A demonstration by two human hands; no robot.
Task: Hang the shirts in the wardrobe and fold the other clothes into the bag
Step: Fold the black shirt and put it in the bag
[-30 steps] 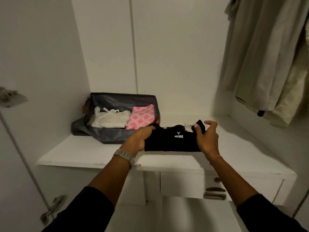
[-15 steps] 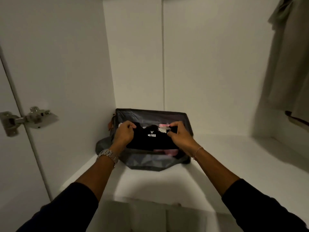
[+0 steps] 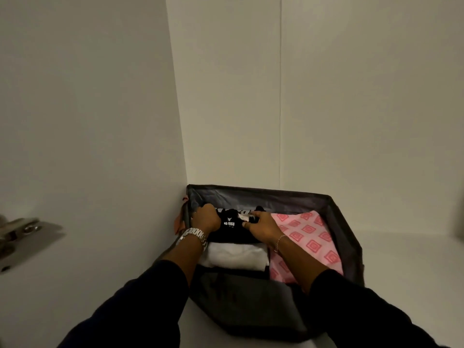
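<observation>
Both hands are in the grey bag (image 3: 346,222), which sits on a white shelf (image 3: 411,259) in the wardrobe's left corner. The left hand (image 3: 206,218) grips the left end of a folded black garment (image 3: 229,228) printed "NO FUSS", and the right hand (image 3: 261,226) grips its right end, fingers curled over the cloth. The garment sits in the bag's rear left part, on or just behind a folded white garment (image 3: 236,256); which of the 2 I cannot tell. A folded pink patterned garment (image 3: 311,239) fills the right side. The step in hand looks like the packing one: setting a folded piece into the bag. Next, I would judge, the hands need to press it flat, let go without pulling the fold loose, and withdraw. A door hinge (image 3: 22,232) shows at far left.
</observation>
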